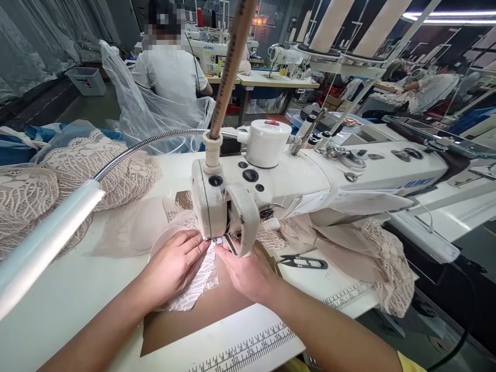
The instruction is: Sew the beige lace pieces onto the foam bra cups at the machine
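Note:
My left hand (176, 263) lies flat, fingers together, pressing a piece of white lace (196, 287) onto the table just left of the presser foot (217, 241). My right hand (244, 271) rests on the same lace at the right of the foot, fingers curled under the head of the white sewing machine (294, 181); its fingertips are partly hidden by the machine. A beige padded cup (141, 227) lies behind my left hand. The lace sits on a brown patch (217, 310) of the table.
Black thread snips (306, 262) lie right of my right hand. Beige lace fabric (372, 263) hangs under the machine arm; lace pieces (77, 170) are piled at left. A lamp (42, 243) crosses the left. A printed ruler (248, 346) runs along the table edge. A person in white (168, 70) sits ahead.

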A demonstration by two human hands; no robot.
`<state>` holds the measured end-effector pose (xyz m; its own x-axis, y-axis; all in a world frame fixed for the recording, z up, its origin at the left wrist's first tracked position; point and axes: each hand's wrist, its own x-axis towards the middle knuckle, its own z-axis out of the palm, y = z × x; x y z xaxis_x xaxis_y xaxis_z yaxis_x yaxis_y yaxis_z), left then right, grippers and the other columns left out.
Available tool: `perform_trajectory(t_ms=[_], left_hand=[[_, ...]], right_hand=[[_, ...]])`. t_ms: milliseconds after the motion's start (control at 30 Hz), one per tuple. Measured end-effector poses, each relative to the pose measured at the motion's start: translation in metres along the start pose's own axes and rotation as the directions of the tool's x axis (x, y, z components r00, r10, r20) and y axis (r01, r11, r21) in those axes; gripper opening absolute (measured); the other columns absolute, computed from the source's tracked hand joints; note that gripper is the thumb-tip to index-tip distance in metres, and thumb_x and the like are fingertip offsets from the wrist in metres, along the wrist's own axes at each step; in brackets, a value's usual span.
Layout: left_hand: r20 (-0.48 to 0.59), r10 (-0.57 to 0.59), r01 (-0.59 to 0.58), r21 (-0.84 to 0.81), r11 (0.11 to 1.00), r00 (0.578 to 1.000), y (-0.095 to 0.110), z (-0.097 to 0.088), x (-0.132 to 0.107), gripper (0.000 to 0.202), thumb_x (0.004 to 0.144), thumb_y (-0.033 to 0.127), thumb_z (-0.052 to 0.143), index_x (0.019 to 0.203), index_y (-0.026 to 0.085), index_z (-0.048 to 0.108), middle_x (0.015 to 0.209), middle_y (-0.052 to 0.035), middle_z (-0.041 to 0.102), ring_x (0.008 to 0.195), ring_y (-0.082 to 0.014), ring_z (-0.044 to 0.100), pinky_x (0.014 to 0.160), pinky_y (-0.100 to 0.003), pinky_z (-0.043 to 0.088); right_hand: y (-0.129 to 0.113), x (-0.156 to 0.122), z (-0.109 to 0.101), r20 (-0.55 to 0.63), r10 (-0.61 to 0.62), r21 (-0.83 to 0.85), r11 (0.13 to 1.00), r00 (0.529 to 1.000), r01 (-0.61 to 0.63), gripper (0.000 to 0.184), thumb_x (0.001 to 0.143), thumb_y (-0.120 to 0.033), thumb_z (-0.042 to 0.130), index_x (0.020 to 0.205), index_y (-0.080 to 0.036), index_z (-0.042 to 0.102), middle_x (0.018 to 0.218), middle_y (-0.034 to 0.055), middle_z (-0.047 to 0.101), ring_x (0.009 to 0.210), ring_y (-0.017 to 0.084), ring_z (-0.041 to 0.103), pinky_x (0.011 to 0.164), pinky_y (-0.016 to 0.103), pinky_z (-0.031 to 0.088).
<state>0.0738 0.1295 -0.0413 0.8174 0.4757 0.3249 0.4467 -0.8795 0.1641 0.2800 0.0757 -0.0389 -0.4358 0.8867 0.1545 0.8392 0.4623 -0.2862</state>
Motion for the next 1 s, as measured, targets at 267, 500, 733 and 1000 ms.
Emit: perform_trajectory(t_ms=[267,500,733,1000], left_hand=[[0.088,-0.048,0.047,0.016,0.999,0.995,0.002,-0.005,-0.006,0.022,0.092,0.026,0.047,0.099,0.019,0.066,0.102,-0.0122,0.065,0.097,-0.0283,0.056,0.085,-0.044,0.045],[0.089,0.045,-0.042,-0.033,0.999,0.995,0.009,-0.012,-0.004,0.03,0.091,0.022,0.049,0.117,0.013,0.061,0.116,-0.0137,0.063,0.105,-0.0281,0.054,0.091,-0.044,0.042],[0.096,0.028,-0.028,0.003,1.0,0.995,0.014,-0.012,-0.003,0.031,0.092,0.019,0.047,0.119,0.017,0.061,0.114,-0.0107,0.066,0.101,-0.0261,0.057,0.089,-0.043,0.043],[0.127,0.005,-0.008,0.024,1.0,0.992,0.014,-0.012,0.0,0.032,0.093,0.02,0.045,0.12,0.015,0.06,0.117,-0.0109,0.065,0.101,-0.0265,0.055,0.086,-0.043,0.041]], right_hand=[[0.005,-0.001,0.004,-0.084,0.003,-0.015,1.0,0.996,-0.004,0.03,0.09,-0.012,0.042,0.11,-0.019,0.063,0.098,0.0077,0.064,0.091,0.021,0.056,0.08,0.031,0.043],[0.004,-0.004,-0.002,-0.035,-0.083,0.024,0.996,0.996,0.084,0.025,0.084,-0.01,0.045,0.099,-0.018,0.063,0.091,0.0054,0.059,0.083,0.018,0.049,0.071,0.027,0.037],[0.0,-0.003,-0.001,-0.016,-0.071,-0.041,0.997,0.997,0.071,0.021,0.079,-0.007,0.047,0.09,-0.018,0.061,0.088,0.005,0.056,0.08,0.018,0.046,0.069,0.029,0.035],[-0.004,0.0,0.0,-0.044,0.003,-0.095,0.995,0.999,-0.007,0.033,0.079,-0.008,0.048,0.107,-0.017,0.063,0.098,0.0097,0.062,0.087,0.022,0.052,0.074,0.031,0.041]])
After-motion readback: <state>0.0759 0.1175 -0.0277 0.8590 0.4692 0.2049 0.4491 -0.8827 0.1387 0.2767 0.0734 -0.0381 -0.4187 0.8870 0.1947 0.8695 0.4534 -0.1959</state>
